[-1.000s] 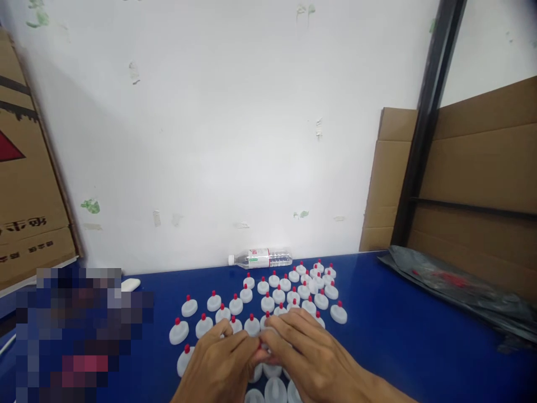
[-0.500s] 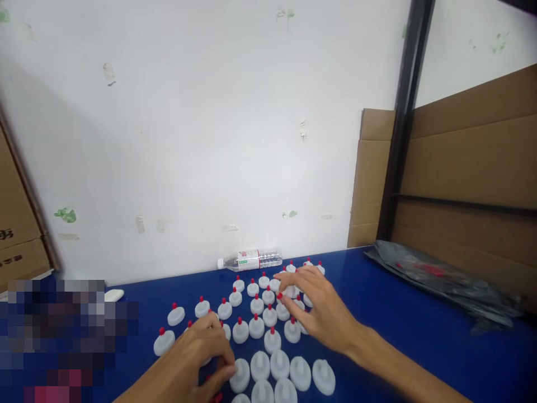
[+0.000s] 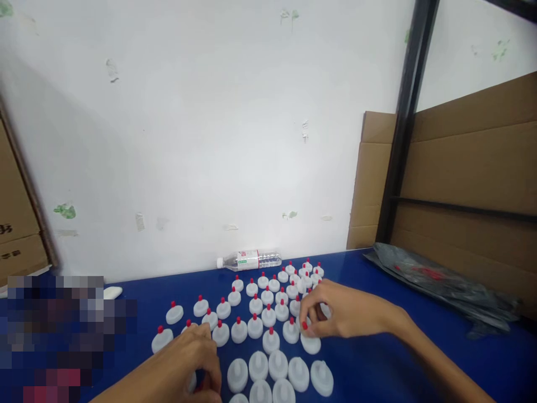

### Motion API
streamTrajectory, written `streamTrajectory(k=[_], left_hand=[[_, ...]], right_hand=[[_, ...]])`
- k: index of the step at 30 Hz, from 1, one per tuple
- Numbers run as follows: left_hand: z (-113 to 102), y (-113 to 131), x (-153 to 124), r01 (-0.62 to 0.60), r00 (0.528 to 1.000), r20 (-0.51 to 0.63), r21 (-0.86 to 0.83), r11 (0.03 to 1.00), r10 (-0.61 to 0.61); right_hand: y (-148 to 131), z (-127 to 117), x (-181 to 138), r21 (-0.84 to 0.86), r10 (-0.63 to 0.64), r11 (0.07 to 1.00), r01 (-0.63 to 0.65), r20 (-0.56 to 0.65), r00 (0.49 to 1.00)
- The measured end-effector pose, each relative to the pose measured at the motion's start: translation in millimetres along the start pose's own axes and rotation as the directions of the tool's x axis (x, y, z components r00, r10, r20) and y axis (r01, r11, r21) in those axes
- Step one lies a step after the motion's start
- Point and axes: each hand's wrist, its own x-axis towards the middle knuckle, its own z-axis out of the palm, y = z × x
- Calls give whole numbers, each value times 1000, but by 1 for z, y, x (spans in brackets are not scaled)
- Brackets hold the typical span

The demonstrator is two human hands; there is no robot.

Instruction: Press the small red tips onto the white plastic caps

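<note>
Several white caps with red tips [image 3: 254,327] stand in rows on the blue table [image 3: 377,347]. Nearer me lie several plain white caps [image 3: 279,366] with no red tip. My right hand [image 3: 342,310] is curled at the right end of the rows, its fingertips pinching a red-tipped white cap [image 3: 309,339] that rests on the table. My left hand [image 3: 191,361] lies low at the left front, fingers bent down over caps there; what they hold is hidden.
A clear water bottle [image 3: 249,259] lies on its side by the white wall. A dark plastic bag [image 3: 440,282] lies at the right beside brown cardboard sheets [image 3: 465,173] and a black post [image 3: 405,120]. A cardboard box [image 3: 17,224] stands at left.
My hands, together over the caps one second ago, have parted. The right reached to the far rows, then drew back right with a red-tipped cap. The left slid down and left.
</note>
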Motion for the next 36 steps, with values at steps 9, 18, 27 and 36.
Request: streamTrajectory(k=[9, 18, 27, 36], left_hand=[[0, 3, 2, -34, 999, -25, 21, 999, 35], [-1, 11, 7, 4, 999, -35, 75, 997, -2], [6, -6, 8, -29, 994, -101, 25, 999, 31], [7, -8, 17, -29, 990, -131, 118, 993, 45]], right_hand=[[-1, -3, 1, 50, -7, 999, 13, -123, 992], [6, 16, -6, 331, 134, 900, -283, 409, 903], [17, 29, 2, 79, 169, 978, -192, 236, 957], [-11, 8, -8, 161, 104, 979, -123, 121, 987]])
